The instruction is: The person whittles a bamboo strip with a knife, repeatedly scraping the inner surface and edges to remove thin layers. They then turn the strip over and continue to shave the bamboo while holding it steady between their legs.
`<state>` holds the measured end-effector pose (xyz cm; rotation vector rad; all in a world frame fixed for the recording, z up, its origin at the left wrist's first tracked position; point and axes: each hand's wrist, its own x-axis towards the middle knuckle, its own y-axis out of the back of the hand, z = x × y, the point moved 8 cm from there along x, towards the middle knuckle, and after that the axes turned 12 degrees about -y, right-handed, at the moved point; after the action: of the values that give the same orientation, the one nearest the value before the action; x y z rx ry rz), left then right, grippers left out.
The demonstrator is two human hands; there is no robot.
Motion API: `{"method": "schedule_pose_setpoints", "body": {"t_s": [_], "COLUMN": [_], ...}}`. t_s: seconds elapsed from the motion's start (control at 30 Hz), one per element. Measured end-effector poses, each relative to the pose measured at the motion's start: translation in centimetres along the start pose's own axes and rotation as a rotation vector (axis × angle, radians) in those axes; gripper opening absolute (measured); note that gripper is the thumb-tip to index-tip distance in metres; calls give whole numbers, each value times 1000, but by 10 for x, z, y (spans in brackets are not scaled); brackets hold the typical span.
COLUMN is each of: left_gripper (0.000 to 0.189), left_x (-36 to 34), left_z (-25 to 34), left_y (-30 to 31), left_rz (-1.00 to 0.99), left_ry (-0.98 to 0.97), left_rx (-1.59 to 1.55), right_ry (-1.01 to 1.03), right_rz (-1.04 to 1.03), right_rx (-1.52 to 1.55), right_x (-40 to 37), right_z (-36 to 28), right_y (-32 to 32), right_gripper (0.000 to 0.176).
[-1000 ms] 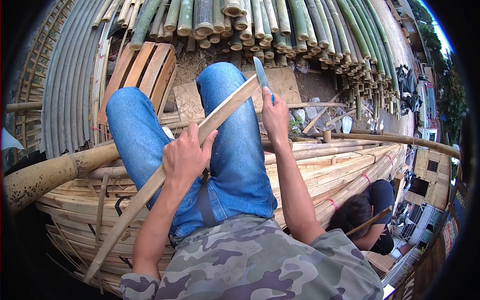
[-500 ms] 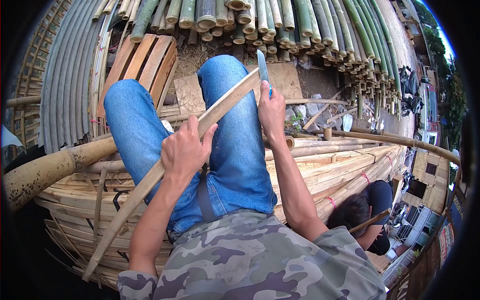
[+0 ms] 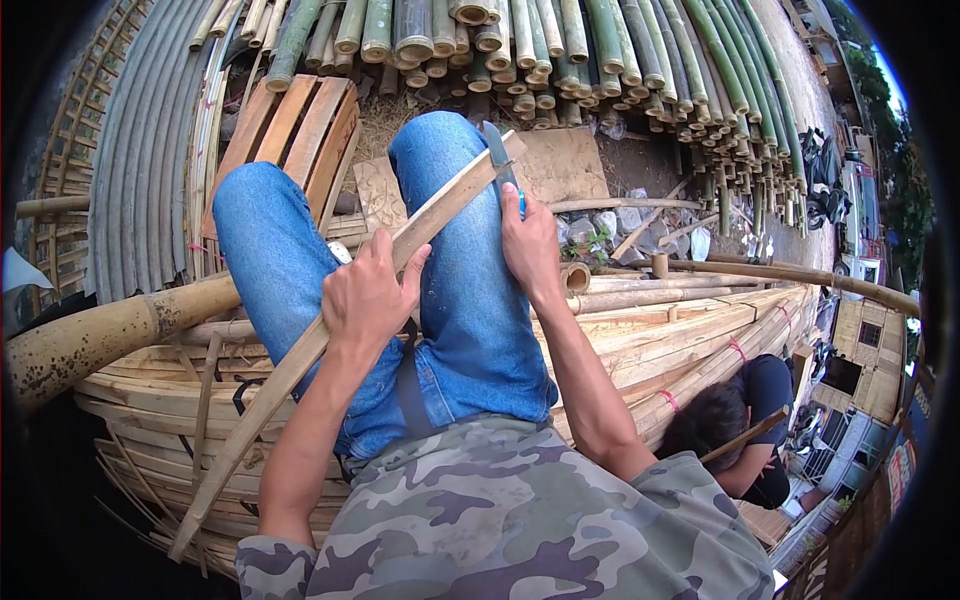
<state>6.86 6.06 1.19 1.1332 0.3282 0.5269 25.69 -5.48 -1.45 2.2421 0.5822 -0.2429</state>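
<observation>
Bamboo slat (image 3: 290,385) runs diagonally across our lap, with the far end at the right knee of the jeans (image 3: 470,300) and the near end low left. Our left hand (image 3: 370,295) grips it mid-length, fingers (image 3: 383,248) wrapped over its edge. The knife (image 3: 498,155) blade lies against the slat's far end. Our right hand (image 3: 530,245) is closed on the knife's handle, just beside the slat. Bamboo poles (image 3: 600,50) are stacked beyond.

Long tan split-bamboo slat (image 3: 440,205): flat, slanting from lower left to upper right, gripped at mid-length. Steel-bladed knife (image 3: 497,152), blue handle: blade set against the slat's upper end, touching.
</observation>
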Motion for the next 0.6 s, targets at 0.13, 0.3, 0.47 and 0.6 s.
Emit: {"method": "schedule_pose_setpoints", "body": {"t_s": [0.13,0.3,0.47,0.6], "left_gripper": [48,48,48,48], "left_x": [-1,-1,0,0], "left_z": [0,0,2,2], "left_y": [2,2,1,2], "left_rz": [7,14,-9,28], "left_ry": [1,13,14,11], "left_rx": [-19,-42,-35,-20], "right_ry": [0,0,16,17], "right_rz": [-49,-15,-15,-9], "right_rx": [-48,49,84,62], "right_x": [0,31,67,67], "right_z": [0,2,-14,-8], "right_y": [1,-1,9,5], "right_gripper": [54,54,53,52]}}
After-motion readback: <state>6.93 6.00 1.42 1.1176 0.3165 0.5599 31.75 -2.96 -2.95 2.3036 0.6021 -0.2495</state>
